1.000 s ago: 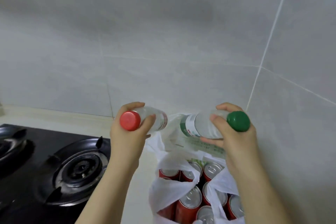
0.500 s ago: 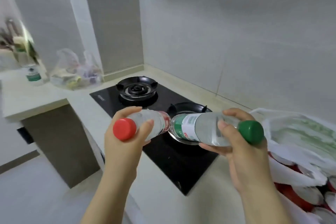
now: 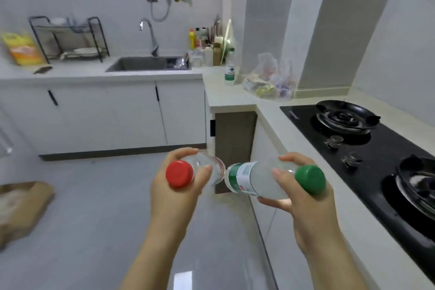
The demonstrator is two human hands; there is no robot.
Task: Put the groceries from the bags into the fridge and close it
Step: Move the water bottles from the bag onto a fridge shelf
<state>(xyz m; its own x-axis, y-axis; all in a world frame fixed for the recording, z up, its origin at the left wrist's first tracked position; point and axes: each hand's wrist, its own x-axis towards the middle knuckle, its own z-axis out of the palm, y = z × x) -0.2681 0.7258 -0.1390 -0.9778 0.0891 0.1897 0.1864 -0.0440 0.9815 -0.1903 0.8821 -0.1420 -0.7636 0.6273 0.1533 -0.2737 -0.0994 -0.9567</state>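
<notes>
Left hand: the left hand (image 3: 174, 198) is wrapped round the neck end of a clear plastic bottle with a red screw cap (image 3: 183, 172), cap toward the camera.
Right hand: the right hand (image 3: 306, 205) grips a clear plastic bottle with a green screw cap (image 3: 254, 179) the same way; the two bottle bases nearly meet over the floor.
Step in hand: judged as carrying both bottles to the fridge, which is not in view.
Next move: probably find the fridge; with both hands full, opening a door would need one bottle freed.
Bottle writing: green-and-white label with a red mark, print too small to read.
Table: the white table (image 3: 270, 110) on the right carries a black glass gas hob (image 3: 367, 148); its corner lettering is illegible.
Farther: a clear plastic bag of groceries (image 3: 270, 80) sits in the table's corner, a small green-labelled bottle (image 3: 229, 73) beside it.
Farthest: steel sink (image 3: 146, 63) under the tap.
</notes>
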